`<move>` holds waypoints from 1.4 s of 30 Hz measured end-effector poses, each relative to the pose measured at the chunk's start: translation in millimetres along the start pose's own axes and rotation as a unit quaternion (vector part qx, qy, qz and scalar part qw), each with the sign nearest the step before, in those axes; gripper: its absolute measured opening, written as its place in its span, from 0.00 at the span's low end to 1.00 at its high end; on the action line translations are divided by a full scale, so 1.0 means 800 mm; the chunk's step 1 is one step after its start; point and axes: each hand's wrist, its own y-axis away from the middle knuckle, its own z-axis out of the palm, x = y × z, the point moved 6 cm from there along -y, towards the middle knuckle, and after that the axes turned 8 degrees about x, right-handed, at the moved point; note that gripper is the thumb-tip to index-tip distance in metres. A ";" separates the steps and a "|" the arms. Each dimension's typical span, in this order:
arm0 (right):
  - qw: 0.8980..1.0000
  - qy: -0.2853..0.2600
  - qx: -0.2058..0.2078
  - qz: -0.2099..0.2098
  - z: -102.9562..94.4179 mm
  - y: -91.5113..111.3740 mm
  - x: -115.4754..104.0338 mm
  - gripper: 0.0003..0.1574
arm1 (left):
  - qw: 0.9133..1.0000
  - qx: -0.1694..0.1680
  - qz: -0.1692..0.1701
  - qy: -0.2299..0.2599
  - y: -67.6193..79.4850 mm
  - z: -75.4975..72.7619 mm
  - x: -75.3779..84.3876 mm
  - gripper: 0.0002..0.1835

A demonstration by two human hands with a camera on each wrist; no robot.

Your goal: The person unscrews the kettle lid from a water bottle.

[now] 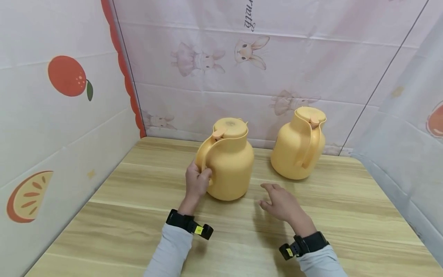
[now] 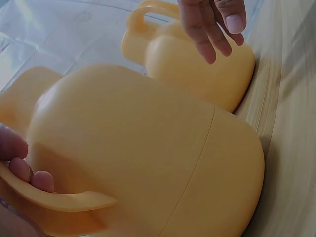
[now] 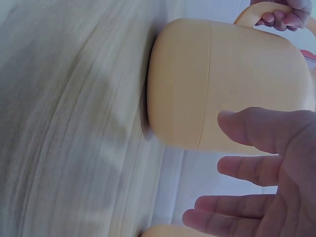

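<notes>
My left hand [image 1: 198, 181] grips the handle of a yellow thermos jug [image 1: 230, 169], its fingers curled round the handle in the left wrist view. This jug stands upright at mid-table, with a round lid and an orange thumb lever on top. My right hand [image 1: 282, 204] hovers to the right of it, fingers loosely extended and holding nothing. Behind the right hand is a second yellow thermos jug [image 1: 297, 148], of the same shape, its handle facing toward me. In the right wrist view, the right hand's thumb [image 3: 247, 127] overlaps the held jug [image 3: 222, 84].
Both jugs are on a wood-grain table [image 1: 131, 227], the second one near its back edge. A pink curtain with rabbit prints [image 1: 221, 92] hangs behind. White printed sheets [image 1: 69, 130] enclose the left and right sides.
</notes>
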 end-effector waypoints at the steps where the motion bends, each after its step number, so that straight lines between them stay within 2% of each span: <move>1: 1.000 0.001 -0.002 0.001 0.000 0.001 0.000 0.34 | 1.000 -0.003 -0.003 0.002 0.001 0.000 0.001 0.05; 8: 1.000 0.008 0.000 -0.009 -0.005 0.009 -0.004 0.34 | 0.999 -0.024 -0.018 0.021 0.002 0.013 -0.039 0.08; 11: 1.000 0.007 0.001 -0.011 -0.009 0.012 -0.005 0.34 | 0.999 -0.025 -0.007 0.022 0.004 0.015 -0.042 0.08; 13: 1.000 0.007 0.000 -0.010 -0.012 0.013 -0.005 0.34 | 0.999 -0.027 0.003 0.027 0.006 0.016 -0.039 0.08; 20: 1.000 0.007 -0.011 0.002 -0.019 0.019 -0.005 0.34 | 0.998 -0.046 0.017 0.039 0.016 0.014 0.005 0.08; 26: 0.999 -0.008 -0.030 0.017 -0.025 0.025 -0.002 0.33 | 0.996 -0.065 0.014 0.063 0.019 0.017 0.008 0.07; 38: 0.998 -0.036 -0.046 0.036 -0.040 0.037 0.005 0.34 | 0.984 -0.132 0.022 0.121 0.025 0.027 0.005 0.07; 42: 0.998 -0.037 -0.044 0.034 -0.047 0.042 0.005 0.34 | 0.981 -0.143 0.024 0.132 0.025 0.029 0.005 0.07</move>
